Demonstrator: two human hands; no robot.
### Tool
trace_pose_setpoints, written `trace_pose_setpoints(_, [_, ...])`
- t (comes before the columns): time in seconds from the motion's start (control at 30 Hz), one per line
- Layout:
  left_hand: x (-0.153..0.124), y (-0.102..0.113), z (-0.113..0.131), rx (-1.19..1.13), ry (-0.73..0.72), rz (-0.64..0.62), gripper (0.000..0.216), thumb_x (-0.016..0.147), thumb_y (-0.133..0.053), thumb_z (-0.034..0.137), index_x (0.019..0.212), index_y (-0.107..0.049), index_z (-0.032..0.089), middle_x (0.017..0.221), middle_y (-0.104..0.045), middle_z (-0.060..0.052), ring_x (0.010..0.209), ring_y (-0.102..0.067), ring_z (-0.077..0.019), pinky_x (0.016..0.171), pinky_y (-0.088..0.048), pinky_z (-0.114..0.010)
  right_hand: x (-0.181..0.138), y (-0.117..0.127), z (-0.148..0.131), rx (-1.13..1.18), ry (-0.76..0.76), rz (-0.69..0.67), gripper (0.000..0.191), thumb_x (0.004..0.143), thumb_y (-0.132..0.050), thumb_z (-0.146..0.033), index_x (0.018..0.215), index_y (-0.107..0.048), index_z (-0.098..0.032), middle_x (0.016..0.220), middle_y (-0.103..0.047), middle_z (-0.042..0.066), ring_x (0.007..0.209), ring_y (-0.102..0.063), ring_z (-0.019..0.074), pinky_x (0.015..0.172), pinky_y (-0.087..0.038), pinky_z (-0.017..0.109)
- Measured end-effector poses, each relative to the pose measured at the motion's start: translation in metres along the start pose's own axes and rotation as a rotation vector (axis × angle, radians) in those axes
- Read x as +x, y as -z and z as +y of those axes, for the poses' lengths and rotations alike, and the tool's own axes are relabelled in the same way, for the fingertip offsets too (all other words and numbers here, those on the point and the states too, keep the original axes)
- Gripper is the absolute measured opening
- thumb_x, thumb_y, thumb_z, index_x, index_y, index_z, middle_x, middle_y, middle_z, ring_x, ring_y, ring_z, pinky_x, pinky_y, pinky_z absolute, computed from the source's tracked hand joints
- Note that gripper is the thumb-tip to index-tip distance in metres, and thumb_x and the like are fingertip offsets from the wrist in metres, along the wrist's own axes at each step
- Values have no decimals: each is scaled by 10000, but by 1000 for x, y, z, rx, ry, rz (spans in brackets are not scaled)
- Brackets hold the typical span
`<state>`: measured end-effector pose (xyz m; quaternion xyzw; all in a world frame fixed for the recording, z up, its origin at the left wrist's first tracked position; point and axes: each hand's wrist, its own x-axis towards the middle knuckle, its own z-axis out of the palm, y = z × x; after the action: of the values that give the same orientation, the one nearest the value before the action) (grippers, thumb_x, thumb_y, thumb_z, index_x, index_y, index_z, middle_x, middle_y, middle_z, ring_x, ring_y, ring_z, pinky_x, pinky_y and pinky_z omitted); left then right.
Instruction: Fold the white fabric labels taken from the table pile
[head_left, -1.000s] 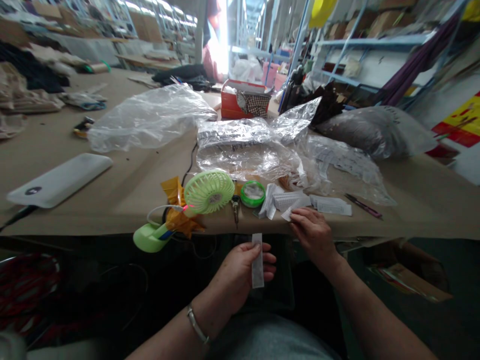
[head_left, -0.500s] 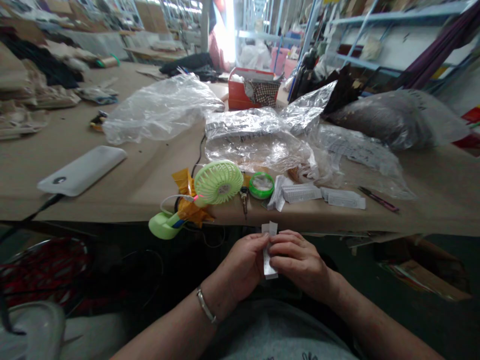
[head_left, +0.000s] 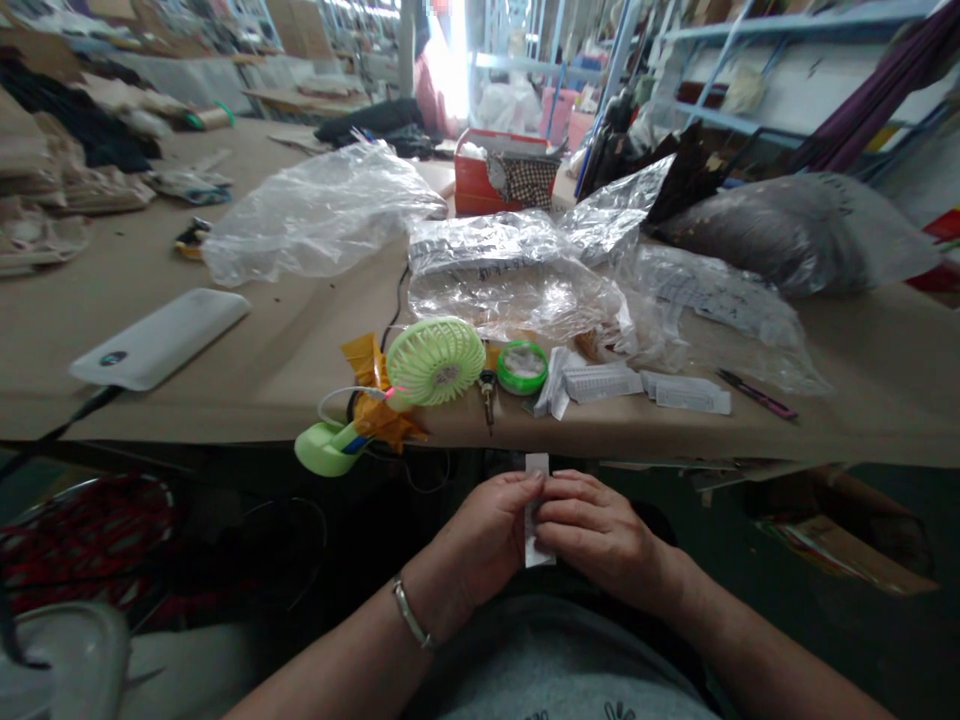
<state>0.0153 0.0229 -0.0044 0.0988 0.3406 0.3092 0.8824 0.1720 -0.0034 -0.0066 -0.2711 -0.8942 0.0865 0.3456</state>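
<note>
Below the table's front edge, over my lap, both hands meet on a small white paper label (head_left: 537,464) held upright. My left hand (head_left: 484,535) pinches it from the left, and my right hand (head_left: 592,535) closes on it from the right. The label's top and bottom ends stick out past my fingers. On the table just above lie more white labels (head_left: 604,382) in small stacks, with another stack (head_left: 686,395) to the right.
A green hand fan (head_left: 435,362) taped with yellow tape, a green tape roll (head_left: 523,367), a white power bank (head_left: 159,339), a pink pen (head_left: 756,394), clear plastic bags (head_left: 517,285) and a red box (head_left: 495,180) lie on the brown table (head_left: 225,390).
My right hand left the labels on the table and joined my left hand on the strip; the two labels now sit aligned as one between my fingers.
</note>
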Motion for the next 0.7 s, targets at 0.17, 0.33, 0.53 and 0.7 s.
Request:
trace_pose_setpoints(0.17, [-4, 1, 2, 132, 45, 43, 170, 817, -606, 251, 851, -641, 88, 707, -684, -93, 588, -644, -176, 589, -522, -316, -17, 24, 18, -151, -163, 118, 333, 874, -565, -208, 1202, -525, -171, 1079, -650, 106, 1136, -534, 241, 958, -474, 429])
trace_pose_setpoints(0.33, [-4, 1, 1, 197, 69, 88, 187, 844, -573, 274, 840, -618, 93, 642, -669, -76, 567, -649, -180, 564, -523, -304, -54, 57, 61, -735, -610, 168, 502, 890, -516, -418, 1292, -469, -121, 1237, -546, 183, 1202, -447, 346, 986, -381, 542])
trace_pose_setpoints(0.53, [-4, 2, -1, 201, 72, 95, 190, 857, -552, 273, 844, -613, 94, 614, -652, -55, 544, -641, -169, 544, -513, -285, -81, 62, 79, -817, -643, 76, 347, 910, -489, -323, 1198, -566, -145, 1190, -604, 141, 1135, -504, 310, 971, -379, 484])
trace_pose_setpoints(0.7, [-4, 4, 1, 218, 61, 94, 194, 856, -555, 281, 870, -612, 97, 617, -650, -46, 553, -645, -173, 542, -509, -283, -85, 75, 87, -572, -575, 246, 138, 888, -529, -247, 940, -646, -193, 975, -664, 83, 966, -591, 237, 890, -452, 416])
